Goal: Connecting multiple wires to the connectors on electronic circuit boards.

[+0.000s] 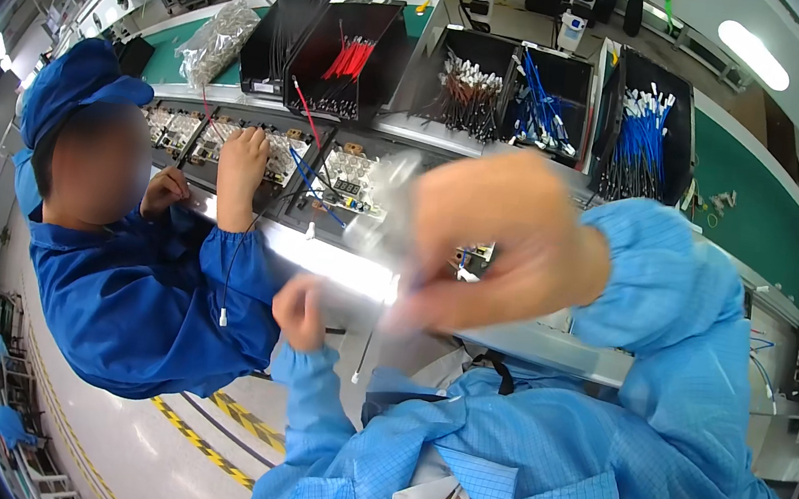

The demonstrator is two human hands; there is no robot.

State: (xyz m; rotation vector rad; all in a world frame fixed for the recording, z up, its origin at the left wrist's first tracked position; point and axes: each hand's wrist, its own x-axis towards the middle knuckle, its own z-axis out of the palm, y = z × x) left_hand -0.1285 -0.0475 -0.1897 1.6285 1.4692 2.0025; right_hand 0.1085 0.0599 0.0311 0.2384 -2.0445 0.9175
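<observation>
Head view: a dark cable [366, 348] hangs between my curled left hand [300, 312] and blurred right hand [512, 234] (whether either's fingers pinch it, I cannot tell); black bins [657, 69] stand beyond the circuit boards [348, 179], presumably for reach.

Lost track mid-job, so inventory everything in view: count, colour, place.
bins: five, black, along back
wire bundles: one black, one red, one brown, two blue, in bins, left to right
plastic bag: one, clear, left of bins
circuit boards: several, whitish, in front of bins
hanging wires: two, dark, centre-left
benchtop: one, green, beside bins
lamps: several, white, upper edges
floor tape: several strips, yellow-black, lower left
co-worker: one, dark blue clothes, left
left hand: one, light-blue sleeve, centre
right hand: one, light-blue sleeve, blurred, centre-right
</observation>
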